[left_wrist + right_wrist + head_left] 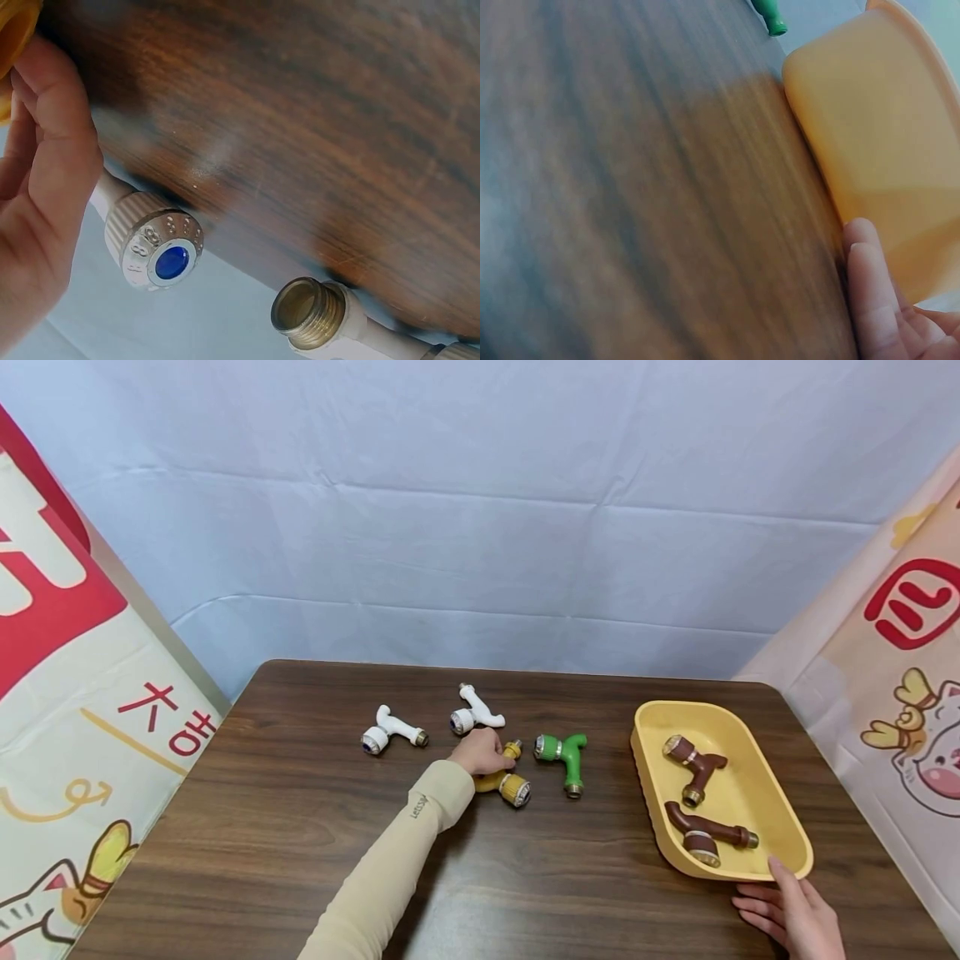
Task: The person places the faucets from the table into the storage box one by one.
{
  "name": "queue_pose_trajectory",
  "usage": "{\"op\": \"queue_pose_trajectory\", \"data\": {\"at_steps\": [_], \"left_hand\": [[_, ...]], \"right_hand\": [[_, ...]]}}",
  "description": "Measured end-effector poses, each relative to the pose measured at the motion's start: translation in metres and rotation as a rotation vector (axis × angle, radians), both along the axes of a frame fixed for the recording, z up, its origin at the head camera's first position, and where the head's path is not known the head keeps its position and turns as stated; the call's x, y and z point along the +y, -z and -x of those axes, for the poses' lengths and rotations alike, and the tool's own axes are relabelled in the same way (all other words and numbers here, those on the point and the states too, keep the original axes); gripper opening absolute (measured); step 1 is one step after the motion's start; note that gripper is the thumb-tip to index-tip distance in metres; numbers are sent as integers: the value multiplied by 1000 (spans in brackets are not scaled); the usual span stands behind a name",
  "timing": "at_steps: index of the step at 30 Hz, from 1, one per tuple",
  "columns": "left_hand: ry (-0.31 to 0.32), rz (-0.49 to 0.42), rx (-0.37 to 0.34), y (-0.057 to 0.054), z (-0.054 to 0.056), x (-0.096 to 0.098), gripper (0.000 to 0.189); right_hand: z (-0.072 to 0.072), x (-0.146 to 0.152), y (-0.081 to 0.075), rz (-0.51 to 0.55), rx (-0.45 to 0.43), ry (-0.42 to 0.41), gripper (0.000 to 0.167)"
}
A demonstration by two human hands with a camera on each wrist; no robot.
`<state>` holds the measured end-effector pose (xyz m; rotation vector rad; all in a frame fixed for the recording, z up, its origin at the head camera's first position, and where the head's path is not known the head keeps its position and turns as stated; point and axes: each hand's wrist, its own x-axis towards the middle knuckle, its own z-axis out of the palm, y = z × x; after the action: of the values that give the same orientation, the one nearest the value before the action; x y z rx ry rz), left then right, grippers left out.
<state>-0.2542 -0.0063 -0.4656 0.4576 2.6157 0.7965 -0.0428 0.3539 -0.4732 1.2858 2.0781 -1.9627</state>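
My left hand [482,753] grips a yellow faucet [514,790] in the middle of the table, its ribbed knob toward me and part of its body hidden under the fingers. In the left wrist view only a bit of that yellow body shows beside the curled fingers [56,97]. My right hand [802,914] pinches the near rim of a yellow plastic basin [757,760], thumb over the edge and fingers against the outer wall. Inside the basin lie two brown faucets, one farther back [697,768] and one near the front [708,831].
Behind my left hand lies a white faucet [480,710], with another white faucet [392,727] to its left. A green faucet [572,760] sits between the left hand and the basin. The wooden table [315,827] ends at a pale cloth backdrop [480,543].
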Motion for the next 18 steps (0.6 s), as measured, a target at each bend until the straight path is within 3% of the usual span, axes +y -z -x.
{"op": "queue_pose_trajectory", "data": {"at_steps": [6,18], "left_hand": [[-6,10,8,2,0,0,49],[5,-117,56,2,1,-6,47]], "right_hand": [[0,0,1,2,2,5,61],[0,0,0,14,1,5,57]]}}
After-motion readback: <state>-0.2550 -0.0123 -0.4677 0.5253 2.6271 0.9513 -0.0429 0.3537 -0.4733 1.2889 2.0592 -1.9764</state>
